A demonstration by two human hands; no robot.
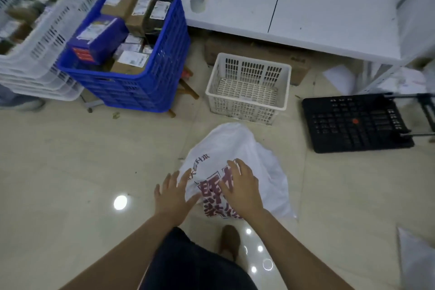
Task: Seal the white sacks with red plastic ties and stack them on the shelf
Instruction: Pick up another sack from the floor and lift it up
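White and crumpled, the sack (237,143) lies slumped on the floor (70,172), just ahead of the person's shoe (230,240), red print facing up, with a basket (249,87) beyond it. It looks thin, soft and light. The material sags in folds and shows little bulk, so I judge it will flop and slide on the glossy tiles rather than keep a shape. The best hold is probably the loose mouth, gathered into a neck that a tie can cinch. Which end is the mouth cannot be told from here, and no red tie is in view.

The left hand (175,192) is at the sack's left edge, its fingers (170,179) straight and spread apart, thumb reaching over the printed part; whether it touches is unclear. The right hand (242,183) lies on top of the sack over the print, its fingers (231,167) close together and slightly bent, resting on the material rather than pinching it. Neither hand grips anything.
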